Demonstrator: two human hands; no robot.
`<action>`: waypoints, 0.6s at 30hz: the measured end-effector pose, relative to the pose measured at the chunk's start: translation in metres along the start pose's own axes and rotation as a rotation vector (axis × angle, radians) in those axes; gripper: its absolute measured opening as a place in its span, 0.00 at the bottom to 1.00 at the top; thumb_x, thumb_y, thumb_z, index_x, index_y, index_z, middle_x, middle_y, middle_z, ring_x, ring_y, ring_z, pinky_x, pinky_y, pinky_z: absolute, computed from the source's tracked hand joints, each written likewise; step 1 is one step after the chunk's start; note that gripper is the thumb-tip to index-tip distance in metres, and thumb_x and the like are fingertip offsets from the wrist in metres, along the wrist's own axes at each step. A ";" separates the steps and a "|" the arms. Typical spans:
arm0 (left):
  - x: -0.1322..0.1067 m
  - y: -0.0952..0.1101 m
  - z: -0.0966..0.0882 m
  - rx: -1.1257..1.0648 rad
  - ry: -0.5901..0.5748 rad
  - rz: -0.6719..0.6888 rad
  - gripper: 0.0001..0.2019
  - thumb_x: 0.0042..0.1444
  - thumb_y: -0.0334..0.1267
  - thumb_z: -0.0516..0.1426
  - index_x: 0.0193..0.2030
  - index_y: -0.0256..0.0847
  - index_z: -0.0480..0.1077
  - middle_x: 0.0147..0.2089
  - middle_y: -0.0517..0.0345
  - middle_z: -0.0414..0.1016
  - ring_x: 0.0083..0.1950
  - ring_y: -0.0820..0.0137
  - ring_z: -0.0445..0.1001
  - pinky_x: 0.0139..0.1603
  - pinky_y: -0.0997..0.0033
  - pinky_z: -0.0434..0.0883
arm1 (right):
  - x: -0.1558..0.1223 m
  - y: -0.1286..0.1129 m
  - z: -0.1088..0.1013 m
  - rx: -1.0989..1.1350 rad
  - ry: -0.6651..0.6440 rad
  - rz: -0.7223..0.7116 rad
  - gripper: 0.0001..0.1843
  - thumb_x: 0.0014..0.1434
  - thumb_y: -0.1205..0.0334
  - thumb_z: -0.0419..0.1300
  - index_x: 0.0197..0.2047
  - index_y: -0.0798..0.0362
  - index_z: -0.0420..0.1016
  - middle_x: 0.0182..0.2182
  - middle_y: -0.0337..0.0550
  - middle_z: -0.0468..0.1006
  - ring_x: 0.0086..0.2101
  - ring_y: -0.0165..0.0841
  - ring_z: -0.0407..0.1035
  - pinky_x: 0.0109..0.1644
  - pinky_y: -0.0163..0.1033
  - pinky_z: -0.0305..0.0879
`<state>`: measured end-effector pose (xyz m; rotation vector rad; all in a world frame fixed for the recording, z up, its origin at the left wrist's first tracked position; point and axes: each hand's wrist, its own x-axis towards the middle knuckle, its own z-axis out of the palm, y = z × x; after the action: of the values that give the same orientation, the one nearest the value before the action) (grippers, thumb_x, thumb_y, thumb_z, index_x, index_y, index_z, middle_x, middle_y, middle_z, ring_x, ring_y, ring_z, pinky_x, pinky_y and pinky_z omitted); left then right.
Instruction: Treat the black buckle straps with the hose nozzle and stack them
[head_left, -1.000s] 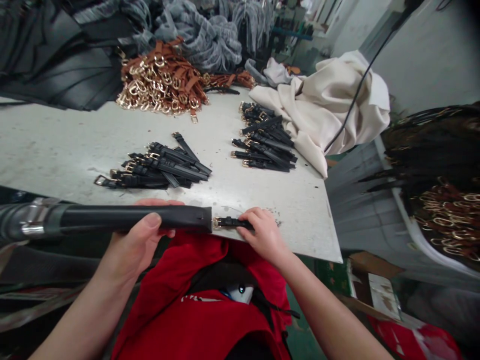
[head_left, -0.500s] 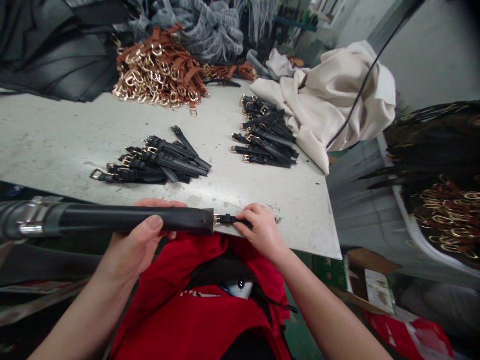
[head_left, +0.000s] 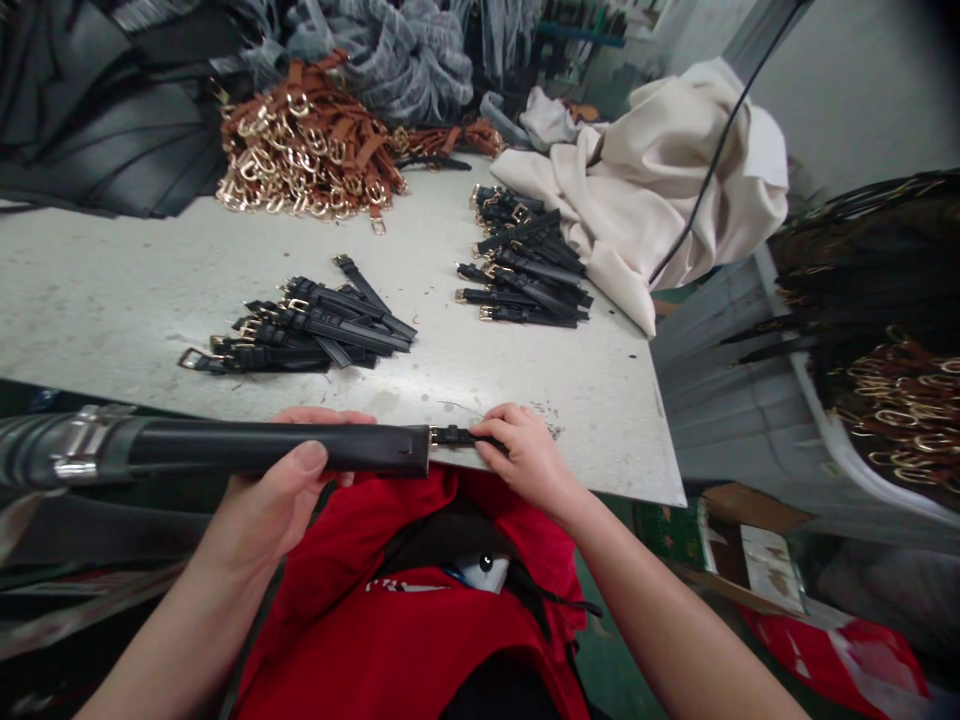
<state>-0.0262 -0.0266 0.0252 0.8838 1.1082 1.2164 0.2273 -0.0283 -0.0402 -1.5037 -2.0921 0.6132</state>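
A black tube with a flattened mouth (head_left: 375,448) runs in from the left, joined by a metal clamp to a ribbed hose (head_left: 37,452). My left hand (head_left: 289,490) is closed around it, thumb on the near side and fingers behind. At the tube's mouth lies the gold buckle end of a short black strap (head_left: 452,435). My right hand (head_left: 525,455) pinches that strap between thumb and fingers, hiding its far end. Whether the buckle touches the mouth, I cannot tell.
Two piles of black buckled straps (head_left: 322,320) (head_left: 525,260) lie on the white table (head_left: 450,370). Brown straps with gold buckles (head_left: 315,150) are heaped behind, beside cream fabric (head_left: 637,170). A grey bin (head_left: 832,430) with buckled straps stands right of the table.
The view has shifted slightly, with the table things appearing a little further left. Both hands keep their hold, and the strap stays at the tube's mouth.
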 end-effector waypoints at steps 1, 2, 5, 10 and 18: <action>0.000 0.000 0.000 0.002 0.000 0.001 0.15 0.40 0.44 0.69 0.34 0.38 0.78 0.37 0.49 0.82 0.28 0.70 0.73 0.24 0.75 0.70 | 0.000 0.000 0.000 -0.007 0.009 0.003 0.08 0.60 0.64 0.59 0.42 0.50 0.78 0.41 0.46 0.76 0.42 0.39 0.67 0.47 0.46 0.60; -0.001 0.000 0.001 0.003 -0.004 0.002 0.15 0.40 0.43 0.69 0.34 0.38 0.78 0.37 0.49 0.82 0.28 0.70 0.73 0.24 0.75 0.70 | 0.001 0.000 0.001 -0.018 0.023 0.012 0.08 0.60 0.63 0.60 0.41 0.50 0.78 0.40 0.46 0.76 0.42 0.39 0.67 0.47 0.47 0.60; -0.002 0.000 0.002 0.006 -0.024 0.000 0.14 0.41 0.43 0.69 0.34 0.39 0.78 0.37 0.48 0.82 0.28 0.69 0.73 0.24 0.74 0.70 | 0.001 0.001 0.002 -0.030 0.045 0.021 0.07 0.60 0.62 0.60 0.39 0.50 0.79 0.38 0.47 0.76 0.41 0.40 0.68 0.46 0.48 0.61; -0.003 -0.001 0.002 0.001 -0.025 -0.003 0.14 0.42 0.42 0.68 0.34 0.37 0.77 0.38 0.48 0.82 0.28 0.69 0.74 0.24 0.74 0.70 | -0.001 0.006 -0.001 0.031 0.025 -0.064 0.13 0.63 0.66 0.52 0.43 0.50 0.78 0.41 0.48 0.76 0.42 0.38 0.69 0.47 0.46 0.63; -0.001 -0.008 0.016 -0.044 0.057 0.002 0.15 0.39 0.42 0.69 0.34 0.37 0.76 0.36 0.50 0.82 0.29 0.67 0.75 0.24 0.72 0.71 | -0.001 0.004 0.001 0.030 0.074 0.018 0.13 0.61 0.67 0.52 0.47 0.52 0.73 0.40 0.49 0.77 0.42 0.40 0.68 0.47 0.48 0.63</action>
<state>-0.0081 -0.0277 0.0215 0.8216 1.1217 1.2697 0.2295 -0.0281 -0.0434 -1.5069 -2.0079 0.5837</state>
